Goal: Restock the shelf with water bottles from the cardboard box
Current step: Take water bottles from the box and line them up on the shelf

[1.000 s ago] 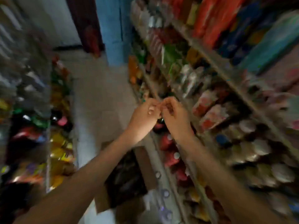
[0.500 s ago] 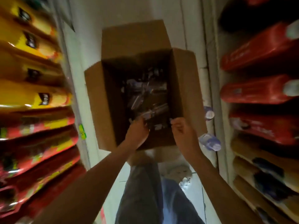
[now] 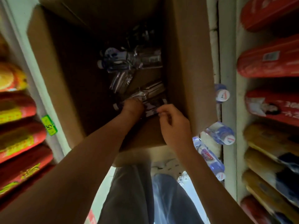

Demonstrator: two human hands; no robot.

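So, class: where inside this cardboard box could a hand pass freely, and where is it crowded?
Free: the dark left half of the box, between its left wall and the bottles, appears bare. Crowded: the right side, where bottles pile against the right wall.

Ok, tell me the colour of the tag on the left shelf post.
The tag is bright green; head view.

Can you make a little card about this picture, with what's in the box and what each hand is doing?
box: cardboard, open on top
inside: water bottles lying on their sides
left hand: deep in the box, on a bottle; grip hidden
right hand: fingers curled, close to that bottle
outside: spare bottles by the box's right wall
shelves: red packets on the right
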